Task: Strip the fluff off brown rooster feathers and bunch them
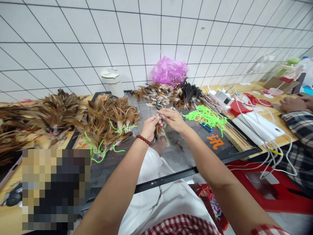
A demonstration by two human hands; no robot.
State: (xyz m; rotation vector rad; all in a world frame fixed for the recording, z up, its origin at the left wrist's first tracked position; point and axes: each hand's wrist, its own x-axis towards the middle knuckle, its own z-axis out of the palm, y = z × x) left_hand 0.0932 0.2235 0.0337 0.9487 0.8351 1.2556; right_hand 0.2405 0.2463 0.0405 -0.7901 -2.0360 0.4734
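Note:
My left hand (149,126), with a dark red bead bracelet (143,139) on the wrist, is closed round a small bunch of brown feathers (157,130) above the dark cutting mat (215,143). My right hand (172,118) pinches the top of the same bunch, fingers pressed together. Tied brown feather bundles with green string (107,122) lie to the left. A loose heap of brown and black feathers (166,94) lies just beyond my hands. A pile of neon green strings (206,116) is at the right.
A white lidded cup (111,81) and a pink plastic bag (168,70) stand by the tiled wall. White power strips and cables (256,127) lie at the right, where another person's hand (292,103) and checked sleeve rest. A red stool (266,192) is below.

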